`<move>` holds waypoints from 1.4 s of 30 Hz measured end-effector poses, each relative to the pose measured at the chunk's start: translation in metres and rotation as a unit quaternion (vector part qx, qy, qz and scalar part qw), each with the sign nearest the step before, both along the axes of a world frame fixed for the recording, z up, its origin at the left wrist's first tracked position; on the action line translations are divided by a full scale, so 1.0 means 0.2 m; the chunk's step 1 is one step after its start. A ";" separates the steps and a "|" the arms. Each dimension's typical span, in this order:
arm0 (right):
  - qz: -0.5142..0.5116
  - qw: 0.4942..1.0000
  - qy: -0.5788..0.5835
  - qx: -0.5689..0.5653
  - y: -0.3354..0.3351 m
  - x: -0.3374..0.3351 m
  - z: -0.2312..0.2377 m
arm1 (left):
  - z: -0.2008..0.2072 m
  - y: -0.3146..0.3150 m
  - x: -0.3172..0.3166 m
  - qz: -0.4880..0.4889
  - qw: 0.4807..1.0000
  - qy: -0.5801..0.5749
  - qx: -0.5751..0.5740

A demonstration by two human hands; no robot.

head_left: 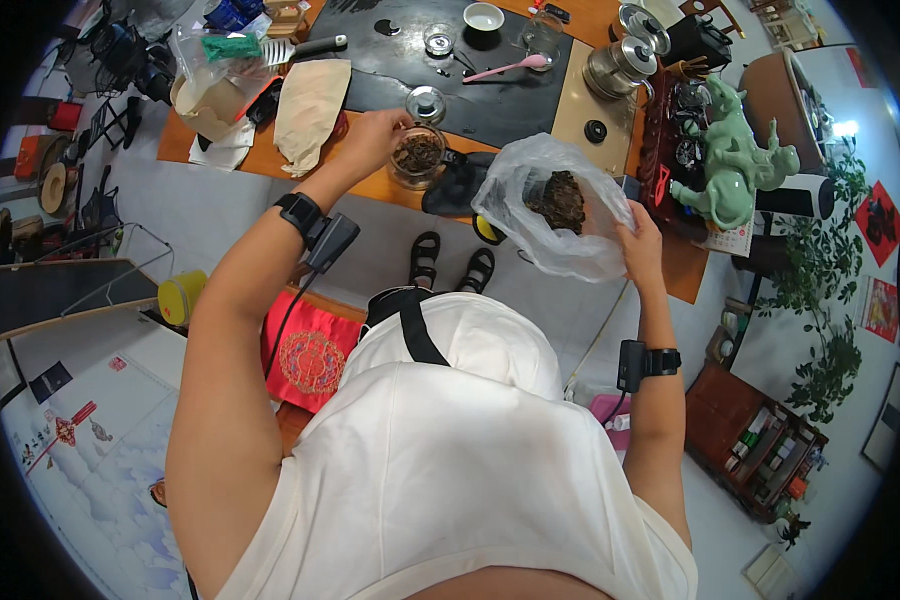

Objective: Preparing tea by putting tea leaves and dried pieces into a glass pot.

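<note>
My left hand is at the rim of a glass teapot with a dark handle. Its fingers are curled together, and what they hold, if anything, is hidden. Brown, leaf-like pieces lie in the teapot. Just behind it is a round glass lid. My right hand is closed on the edge of a translucent plastic bag, off the table's near edge. The bag's mouth gapes upward, showing a dark brown, crumbly clump inside.
A dark cloth lies beside the teapot. Behind are a black tray, a pink spoon, a white bowl and a metal kettle. A beige cloth bag lies left, a green figurine stands right.
</note>
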State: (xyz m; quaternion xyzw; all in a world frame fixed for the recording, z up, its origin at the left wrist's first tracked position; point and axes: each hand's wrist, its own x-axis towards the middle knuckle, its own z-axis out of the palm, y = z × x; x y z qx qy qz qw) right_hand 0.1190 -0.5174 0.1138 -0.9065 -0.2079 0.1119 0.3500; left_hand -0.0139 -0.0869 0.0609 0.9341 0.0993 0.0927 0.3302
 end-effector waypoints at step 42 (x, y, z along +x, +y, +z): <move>0.021 0.997 0.063 -0.043 -0.10 -0.28 0.16 | 0.10 -0.64 0.35 -0.133 0.955 0.096 -0.248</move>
